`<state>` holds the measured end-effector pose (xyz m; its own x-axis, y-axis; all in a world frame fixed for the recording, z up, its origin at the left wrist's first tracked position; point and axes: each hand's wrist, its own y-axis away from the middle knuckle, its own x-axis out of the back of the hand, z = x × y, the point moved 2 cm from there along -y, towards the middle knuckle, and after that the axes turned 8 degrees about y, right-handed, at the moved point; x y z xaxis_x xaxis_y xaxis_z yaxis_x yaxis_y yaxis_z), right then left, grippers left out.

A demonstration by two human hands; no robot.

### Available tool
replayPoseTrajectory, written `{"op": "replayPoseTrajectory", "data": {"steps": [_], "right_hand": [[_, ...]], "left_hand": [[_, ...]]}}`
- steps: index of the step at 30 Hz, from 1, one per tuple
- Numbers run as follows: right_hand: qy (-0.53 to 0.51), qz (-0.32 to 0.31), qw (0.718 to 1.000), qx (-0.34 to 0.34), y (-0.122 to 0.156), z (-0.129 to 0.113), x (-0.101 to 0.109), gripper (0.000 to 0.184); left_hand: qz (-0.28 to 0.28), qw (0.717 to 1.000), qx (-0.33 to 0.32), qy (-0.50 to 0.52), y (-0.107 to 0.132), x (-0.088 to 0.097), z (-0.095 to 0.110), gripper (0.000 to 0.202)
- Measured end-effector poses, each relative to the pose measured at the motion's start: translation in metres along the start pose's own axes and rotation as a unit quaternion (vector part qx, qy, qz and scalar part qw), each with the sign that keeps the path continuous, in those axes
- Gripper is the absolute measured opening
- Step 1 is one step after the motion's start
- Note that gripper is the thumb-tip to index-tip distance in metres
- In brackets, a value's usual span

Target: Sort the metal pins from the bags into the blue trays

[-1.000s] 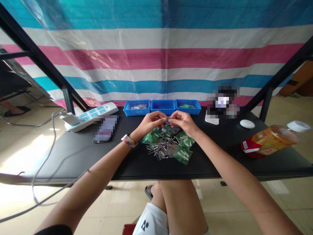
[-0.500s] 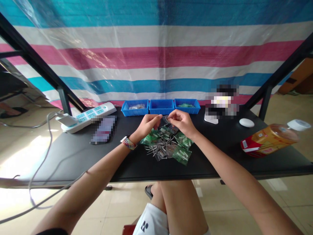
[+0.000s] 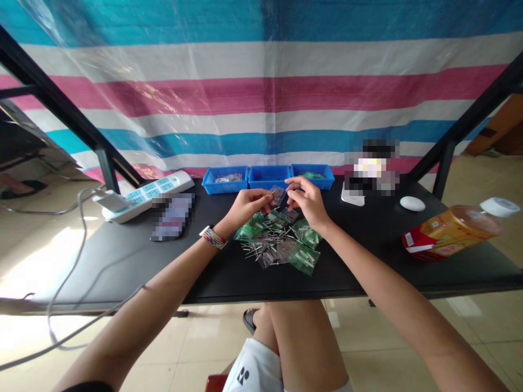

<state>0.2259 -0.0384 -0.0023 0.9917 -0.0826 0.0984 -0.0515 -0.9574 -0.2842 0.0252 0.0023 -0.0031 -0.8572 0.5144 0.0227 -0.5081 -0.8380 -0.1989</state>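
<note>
My left hand pinches a small clear plastic bag between thumb and fingers, above the far side of a pile. Just right of the bag is my right hand, its fingers apart and holding nothing I can see. Below both hands lies the pile: loose thin metal pins, a green bag with pale pieces inside, other green bags and clear bags. Behind the hands stand three blue bins in a row: the left bin holds clear bags, the middle bin shows a bare floor, the right bin holds green bags.
A white power strip and a blurred-out phone-shaped item lie left on the black table. On the right are a white oval object and a tilted drink bottle. A grey cable hangs at the left.
The clear bag has come up into plainer view in my left hand. My right hand has drawn away from it to the right, and its fingers have opened.
</note>
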Motion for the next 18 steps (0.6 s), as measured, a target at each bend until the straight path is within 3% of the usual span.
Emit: {"op": "replayPoseTrajectory", "data": {"steps": [4, 9, 14, 16, 18], "right_hand": [[-0.035, -0.010, 0.997, -0.066, -0.003, 0.003, 0.000, 0.045], [-0.045, -0.048, 0.992, -0.112, -0.001, 0.004, -0.002, 0.031], [-0.119, -0.063, 0.975, -0.177, -0.003, 0.007, 0.001, 0.026], [-0.155, -0.043, 0.970, -0.185, -0.009, 0.008, 0.007, 0.022], [-0.197, 0.021, 0.965, -0.173, -0.016, 0.009, 0.016, 0.017]], "left_hand": [[-0.024, 0.999, -0.007, -0.027, 0.001, 0.000, -0.001, 0.044], [-0.041, 0.998, -0.013, -0.048, 0.002, -0.002, 0.001, 0.045], [-0.014, 0.996, -0.026, -0.086, 0.002, -0.002, 0.003, 0.048], [-0.002, 0.995, -0.025, -0.099, 0.003, -0.002, 0.004, 0.049], [0.003, 0.994, -0.027, -0.109, 0.004, -0.001, 0.006, 0.048]]}}
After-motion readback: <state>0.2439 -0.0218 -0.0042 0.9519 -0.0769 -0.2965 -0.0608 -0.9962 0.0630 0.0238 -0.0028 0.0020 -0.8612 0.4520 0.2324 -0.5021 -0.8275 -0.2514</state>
